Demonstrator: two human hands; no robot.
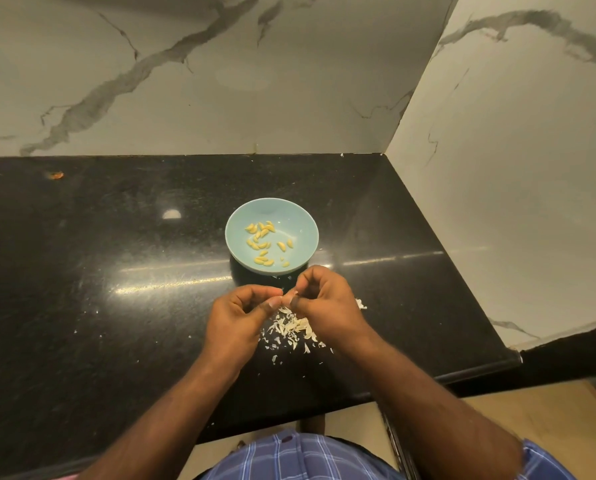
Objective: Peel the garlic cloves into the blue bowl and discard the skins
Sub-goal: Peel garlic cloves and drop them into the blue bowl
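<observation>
above the skins [291,329] — both hands [235,317] [327,303] pinch one garlic clove [287,299].

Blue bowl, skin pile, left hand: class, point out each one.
blue bowl [300,216]: head view, bare inner wall.
skin pile [291,329]: head view, middle of the heap.
left hand [235,315]: head view, back of hand.

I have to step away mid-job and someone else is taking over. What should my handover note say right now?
Left hand and right hand meet above the counter, fingers pinching a small garlic clove, mostly hidden.
Blue bowl sits just beyond the hands and holds the peeled cloves.
Loose skins lie on the counter under the right hand.
Done: a batch of cloves peeled.
Left: finish this clove, drop it in the bowl, discard the skins.
</observation>
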